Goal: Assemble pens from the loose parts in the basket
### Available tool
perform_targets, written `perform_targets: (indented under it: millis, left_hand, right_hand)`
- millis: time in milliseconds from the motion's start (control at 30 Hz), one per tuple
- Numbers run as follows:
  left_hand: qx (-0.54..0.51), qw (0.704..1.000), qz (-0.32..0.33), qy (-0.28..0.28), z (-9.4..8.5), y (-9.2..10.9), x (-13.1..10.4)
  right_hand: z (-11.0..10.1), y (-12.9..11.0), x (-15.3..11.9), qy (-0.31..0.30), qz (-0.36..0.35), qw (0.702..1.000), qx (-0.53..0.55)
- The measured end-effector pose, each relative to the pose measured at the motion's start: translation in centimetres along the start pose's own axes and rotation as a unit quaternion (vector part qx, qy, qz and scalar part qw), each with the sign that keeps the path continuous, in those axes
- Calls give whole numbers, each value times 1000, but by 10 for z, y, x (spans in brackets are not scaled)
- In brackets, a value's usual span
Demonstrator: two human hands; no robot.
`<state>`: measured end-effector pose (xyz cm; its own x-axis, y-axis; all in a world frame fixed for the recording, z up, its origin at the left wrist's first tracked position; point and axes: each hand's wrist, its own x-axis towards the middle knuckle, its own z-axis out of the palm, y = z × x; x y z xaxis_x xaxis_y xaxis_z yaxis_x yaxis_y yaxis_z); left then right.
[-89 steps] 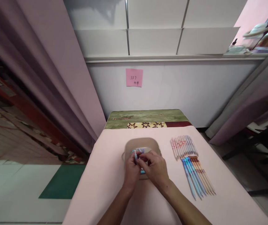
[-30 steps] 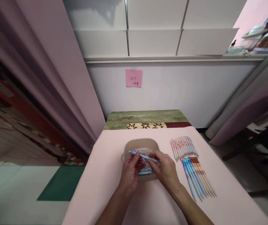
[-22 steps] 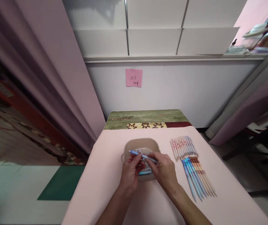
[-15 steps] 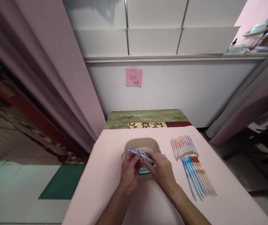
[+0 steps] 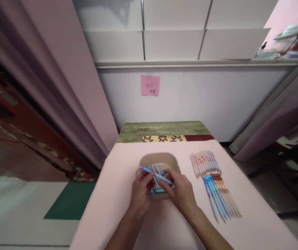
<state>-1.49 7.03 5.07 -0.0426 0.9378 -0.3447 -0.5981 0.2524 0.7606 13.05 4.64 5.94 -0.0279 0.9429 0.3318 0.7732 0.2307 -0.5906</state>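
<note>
A light-blue pen point(image 5: 157, 175) with a darker blue end is held slantwise over a beige basket point(image 5: 159, 156). My left hand point(image 5: 141, 189) pinches it near the blue end. My right hand point(image 5: 180, 189) grips its other end with thumb and fingers. Inside the basket lie several more pens, among them a teal pen point(image 5: 160, 190) at the near side; my hands partly hide them. To the right, blue pens point(image 5: 216, 198) and brown-topped pens point(image 5: 227, 196) lie side by side in a row. Behind them is another row of pale pens point(image 5: 205, 163) in pinkish and greyish tones.
A pink cloth point(image 5: 117, 187) covers most of the table, whose green patterned far end point(image 5: 161, 127) stays bare against the wall. A pink note point(image 5: 150, 85) is stuck on the wall. A curtain point(image 5: 86, 86) hangs at the left.
My hands have moved slightly apart on the pen, the left one a little to the left, showing more of the pens in the basket. The camera view has shifted slightly.
</note>
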Motion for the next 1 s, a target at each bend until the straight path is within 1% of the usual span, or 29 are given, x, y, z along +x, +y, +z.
perform_targets:
  millis: [67,133,333,400,500,567,600,633,667,700,733,767,800,833,867,967,1000]
  left_hand:
    - [8,1000,5,8,-3,1,-3]
    - [10,1000,4,15,-5,2,-6]
    - [16,1000,-2,-1,-3,7,-9]
    - [20,1000,6,-3,-1,8,-9]
    - [24,1000,16,-11,1,7,-8]
    - [26,999,18,-22,1,6,-9]
    - [28,999,17,-30,0,6,-10]
    - [32,999,15,-39,-1,7,-11]
    - [36,998,14,-49,-2,8,-13]
    - [40,997,12,-57,-4,9,-14]
    - [44,997,10,-65,-6,11,-16]
    - [48,996,9,-70,-7,13,-17]
    - [51,996,8,-71,-9,14,-18]
    - [54,996,8,-68,-10,16,-19]
    - [58,996,8,-61,-10,17,-19]
    - [69,997,10,-41,-10,16,-17]
    - [73,996,10,-40,-9,15,-16]
  right_hand:
    - [3,-1,-5,9,8,1000,11]
    - [5,-3,-9,2,12,1000,27]
    - [3,-9,-11,-56,63,992,99]
    - [1,-10,-10,-46,66,991,107]
    - [-3,-10,-10,-21,61,994,92]
    - [-5,-10,-12,-26,66,992,101]
    - [-5,-11,-13,-42,76,988,125]
    - [-5,-12,-14,-66,94,979,166]
    - [-4,-13,-16,-98,119,963,223]
    - [-2,-14,-18,-134,147,937,287]
    - [0,-15,-19,-167,175,906,348]
    - [2,-16,-21,-192,198,875,397]
    - [5,-18,-22,-204,209,856,427]
    - [7,-18,-23,-205,206,853,434]
    - [8,-19,-23,-193,192,866,420]
    - [8,-19,-22,-105,130,940,299]
    - [7,-19,-21,-77,114,956,257]
